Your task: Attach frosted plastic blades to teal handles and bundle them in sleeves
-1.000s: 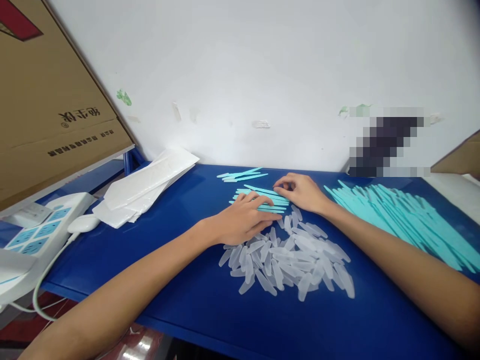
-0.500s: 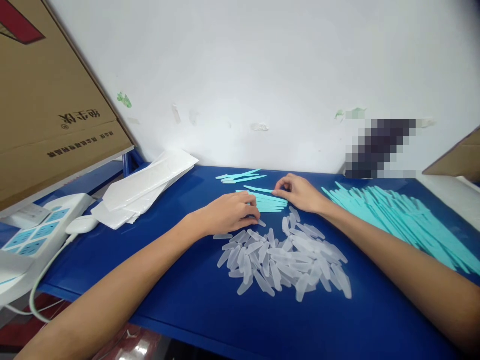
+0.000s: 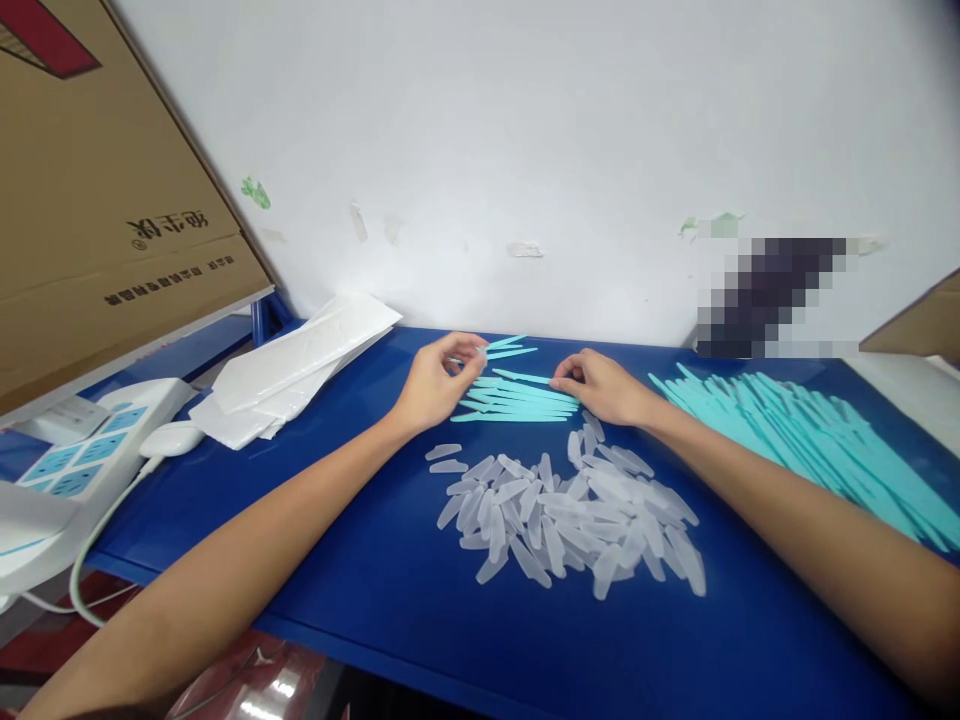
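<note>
My right hand [image 3: 600, 385] pinches the right end of a slim turquoise eyebrow razor [image 3: 521, 376], which points left. My left hand [image 3: 444, 378] is closed at the fingertips on a small translucent blade cover, mostly hidden, beside a few turquoise razors [image 3: 511, 352] at the back of the table. Just below both hands, a row of turquoise razors [image 3: 517, 402] lies side by side. Nearer to me spreads a loose heap of translucent blade covers [image 3: 562, 520], with two more lying apart at its upper left.
A large pile of turquoise razors [image 3: 810, 440] lies at the right of the blue table [image 3: 360, 590]. White plastic bags [image 3: 292, 370] rest at the left, near a power strip [image 3: 90, 440] with a white plug and cable. A cardboard box [image 3: 112, 180] stands far left; a white wall [image 3: 465, 130] rises behind.
My left hand has moved from the upper edge of the cover heap up and left to the razors at the back. The right hand keeps its razor in nearly the same place.
</note>
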The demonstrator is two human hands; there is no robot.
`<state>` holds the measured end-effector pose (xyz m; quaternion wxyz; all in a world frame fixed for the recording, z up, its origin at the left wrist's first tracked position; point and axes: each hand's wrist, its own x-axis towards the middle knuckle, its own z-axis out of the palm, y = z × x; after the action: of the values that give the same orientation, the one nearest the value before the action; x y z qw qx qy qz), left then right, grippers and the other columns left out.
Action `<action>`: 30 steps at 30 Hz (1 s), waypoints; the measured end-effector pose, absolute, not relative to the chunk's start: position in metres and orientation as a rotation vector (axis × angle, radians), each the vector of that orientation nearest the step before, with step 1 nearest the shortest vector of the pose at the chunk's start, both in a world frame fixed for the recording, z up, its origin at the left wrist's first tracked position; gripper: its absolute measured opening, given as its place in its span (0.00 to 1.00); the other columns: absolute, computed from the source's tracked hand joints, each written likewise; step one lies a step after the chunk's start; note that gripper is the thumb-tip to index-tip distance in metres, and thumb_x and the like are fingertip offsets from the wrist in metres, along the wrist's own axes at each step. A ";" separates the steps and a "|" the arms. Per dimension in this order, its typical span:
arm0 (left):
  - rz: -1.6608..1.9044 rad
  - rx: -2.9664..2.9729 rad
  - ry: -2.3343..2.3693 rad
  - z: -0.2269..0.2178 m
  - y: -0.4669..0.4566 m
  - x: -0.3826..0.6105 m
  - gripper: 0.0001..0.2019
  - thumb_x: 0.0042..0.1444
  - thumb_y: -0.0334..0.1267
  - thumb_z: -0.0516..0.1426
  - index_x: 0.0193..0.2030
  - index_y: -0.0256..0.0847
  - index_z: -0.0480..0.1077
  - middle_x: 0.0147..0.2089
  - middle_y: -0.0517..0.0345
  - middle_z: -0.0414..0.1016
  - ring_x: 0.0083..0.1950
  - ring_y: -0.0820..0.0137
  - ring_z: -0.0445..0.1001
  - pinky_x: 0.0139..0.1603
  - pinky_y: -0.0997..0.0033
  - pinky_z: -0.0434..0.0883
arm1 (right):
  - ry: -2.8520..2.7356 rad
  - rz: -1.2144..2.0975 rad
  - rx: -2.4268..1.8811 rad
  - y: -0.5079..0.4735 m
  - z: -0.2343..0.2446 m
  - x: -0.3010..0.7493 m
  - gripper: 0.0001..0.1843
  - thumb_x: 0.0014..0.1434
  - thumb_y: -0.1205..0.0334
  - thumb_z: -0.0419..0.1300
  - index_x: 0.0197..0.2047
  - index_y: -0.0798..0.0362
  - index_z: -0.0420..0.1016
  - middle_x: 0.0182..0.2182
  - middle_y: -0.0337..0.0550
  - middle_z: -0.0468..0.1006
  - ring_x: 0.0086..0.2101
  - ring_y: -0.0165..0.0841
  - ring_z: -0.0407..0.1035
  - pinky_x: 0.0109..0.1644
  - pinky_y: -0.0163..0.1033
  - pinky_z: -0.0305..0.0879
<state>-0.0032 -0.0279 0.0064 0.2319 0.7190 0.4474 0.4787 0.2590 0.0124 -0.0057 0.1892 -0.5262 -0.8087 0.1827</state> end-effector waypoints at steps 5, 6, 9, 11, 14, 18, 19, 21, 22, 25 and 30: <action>1.404 1.638 1.324 -0.007 -0.009 -0.013 0.12 0.52 0.45 0.64 0.37 0.38 0.75 0.40 0.51 0.82 0.43 0.65 0.79 0.47 0.67 0.73 | -2.317 0.471 -1.505 0.013 -0.009 0.258 0.14 0.61 0.52 0.56 0.29 0.51 0.73 0.22 0.41 0.71 0.28 0.35 0.65 0.32 0.39 0.57; 1.399 1.609 1.337 -0.007 -0.008 -0.014 0.13 0.52 0.46 0.65 0.37 0.38 0.76 0.40 0.51 0.82 0.43 0.64 0.79 0.48 0.66 0.73 | -2.311 0.442 -1.466 0.011 -0.010 0.258 0.14 0.61 0.52 0.55 0.29 0.51 0.73 0.25 0.43 0.73 0.31 0.36 0.67 0.34 0.39 0.59; 1.377 1.533 1.340 -0.007 -0.009 -0.015 0.15 0.51 0.46 0.66 0.39 0.37 0.78 0.40 0.50 0.83 0.43 0.63 0.80 0.48 0.66 0.73 | -2.242 0.390 -1.292 0.006 -0.010 0.260 0.12 0.63 0.53 0.53 0.34 0.51 0.70 0.33 0.46 0.76 0.36 0.37 0.69 0.41 0.41 0.62; 1.368 1.504 1.326 -0.007 -0.010 -0.014 0.15 0.49 0.46 0.67 0.39 0.37 0.78 0.39 0.50 0.83 0.43 0.63 0.80 0.47 0.66 0.73 | -2.199 0.465 -1.199 0.003 -0.010 0.259 0.10 0.65 0.54 0.51 0.37 0.51 0.67 0.33 0.44 0.76 0.35 0.36 0.69 0.41 0.40 0.62; 1.370 1.486 1.311 -0.007 -0.011 -0.013 0.15 0.49 0.46 0.68 0.38 0.37 0.78 0.38 0.50 0.84 0.42 0.62 0.81 0.47 0.66 0.73 | -2.175 0.551 -1.146 0.001 -0.009 0.258 0.09 0.65 0.54 0.51 0.38 0.50 0.66 0.30 0.41 0.75 0.31 0.34 0.68 0.39 0.38 0.61; 1.376 1.481 1.301 -0.008 -0.012 -0.013 0.16 0.49 0.47 0.68 0.38 0.37 0.77 0.39 0.49 0.84 0.44 0.61 0.81 0.48 0.65 0.73 | -2.160 0.528 -1.170 0.001 -0.008 0.255 0.09 0.65 0.54 0.52 0.38 0.50 0.66 0.30 0.40 0.73 0.31 0.33 0.66 0.37 0.38 0.59; 1.378 1.481 1.297 -0.008 -0.012 -0.013 0.16 0.49 0.47 0.68 0.38 0.37 0.77 0.39 0.49 0.84 0.44 0.61 0.81 0.48 0.65 0.74 | -2.159 0.527 -1.181 0.000 -0.008 0.255 0.09 0.65 0.54 0.52 0.38 0.50 0.66 0.30 0.39 0.73 0.30 0.33 0.66 0.37 0.38 0.59; 1.379 1.484 1.280 -0.007 -0.013 -0.013 0.16 0.48 0.48 0.68 0.38 0.37 0.78 0.38 0.50 0.84 0.44 0.60 0.82 0.48 0.65 0.74 | -2.164 0.531 -1.196 0.000 -0.007 0.254 0.10 0.65 0.53 0.53 0.38 0.50 0.67 0.30 0.39 0.73 0.29 0.33 0.65 0.36 0.38 0.58; 1.378 1.488 1.269 -0.007 -0.013 -0.013 0.16 0.48 0.48 0.69 0.38 0.37 0.78 0.38 0.50 0.84 0.44 0.60 0.82 0.48 0.65 0.74 | -2.165 0.535 -1.197 0.000 -0.007 0.254 0.10 0.65 0.53 0.53 0.38 0.50 0.67 0.30 0.39 0.73 0.29 0.33 0.65 0.36 0.38 0.58; 1.382 1.501 1.250 -0.007 -0.013 -0.012 0.16 0.48 0.48 0.69 0.38 0.38 0.79 0.38 0.51 0.84 0.44 0.61 0.81 0.48 0.66 0.73 | -2.147 0.533 -1.182 0.000 -0.008 0.255 0.11 0.64 0.53 0.53 0.38 0.51 0.68 0.31 0.40 0.74 0.31 0.33 0.66 0.37 0.38 0.59; 1.479 1.473 1.311 -0.009 -0.011 -0.013 0.17 0.47 0.49 0.69 0.38 0.37 0.78 0.39 0.51 0.84 0.44 0.61 0.81 0.46 0.66 0.73 | -2.064 0.508 -1.162 0.001 -0.010 0.257 0.10 0.64 0.53 0.53 0.39 0.51 0.68 0.32 0.41 0.73 0.33 0.34 0.66 0.38 0.38 0.59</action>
<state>-0.0134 -0.0105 -0.0087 0.3319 0.5637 0.5017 0.5660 0.2568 0.0011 -0.0102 0.3519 -0.4489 -0.7975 0.1965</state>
